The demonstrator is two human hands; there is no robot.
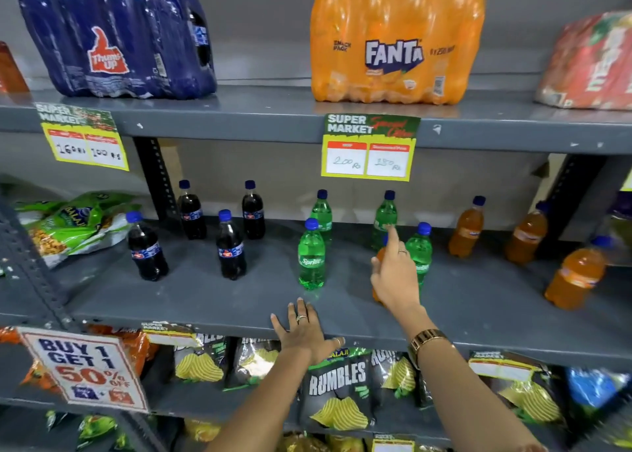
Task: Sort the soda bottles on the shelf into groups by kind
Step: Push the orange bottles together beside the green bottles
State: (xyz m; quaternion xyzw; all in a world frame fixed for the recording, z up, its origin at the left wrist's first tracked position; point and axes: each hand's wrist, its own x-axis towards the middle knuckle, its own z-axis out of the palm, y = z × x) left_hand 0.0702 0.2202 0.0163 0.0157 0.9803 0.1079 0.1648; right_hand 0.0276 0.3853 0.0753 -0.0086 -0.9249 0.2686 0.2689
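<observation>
On the grey middle shelf several dark cola bottles stand at the left. Several green Sprite bottles stand in the middle. Three orange soda bottles stand at the right, the nearest one by the front edge. My right hand is wrapped around another orange soda bottle among the green ones, index finger raised; the hand hides most of that bottle. My left hand lies flat on the shelf's front edge, fingers spread, holding nothing.
Above, a blue Thums Up multipack and an orange Fanta multipack stand on the top shelf, with price tags hanging down. Green snack bags lie at the far left. Chip bags fill the shelf below.
</observation>
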